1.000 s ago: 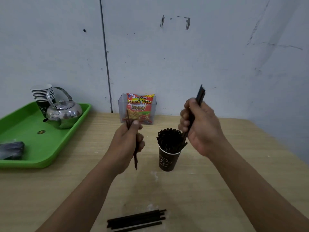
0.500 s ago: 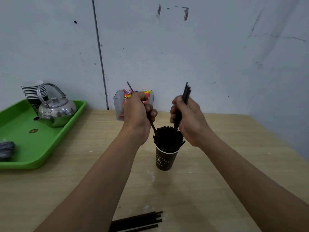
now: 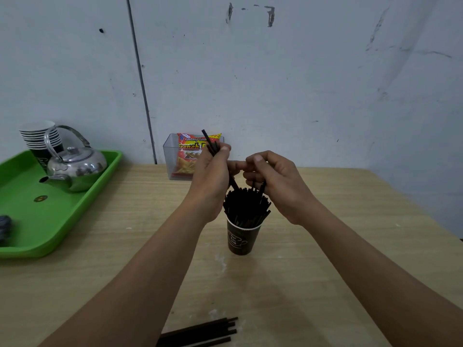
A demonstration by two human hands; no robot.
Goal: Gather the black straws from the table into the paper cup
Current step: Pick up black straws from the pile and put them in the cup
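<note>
A dark paper cup (image 3: 241, 240) stands mid-table, packed with upright black straws (image 3: 246, 207). My left hand (image 3: 213, 171) hovers just above its left rim, shut on a few black straws (image 3: 210, 144) that slant down into the bunch. My right hand (image 3: 273, 181) sits over the right side of the cup, fingers curled down onto the straw tops, with straws between the fingers. A small bundle of loose black straws (image 3: 200, 333) lies on the table at the near edge.
A green tray (image 3: 47, 221) at the left holds a steel kettle (image 3: 75, 166), stacked paper cups (image 3: 40, 139) and a dark object at its edge. A clear box with a snack packet (image 3: 190, 156) stands against the wall behind the cup.
My right hand has dropped onto the cup, its straws sunk into the bunch. My left hand has come closer to the cup with its straws slanting in.
</note>
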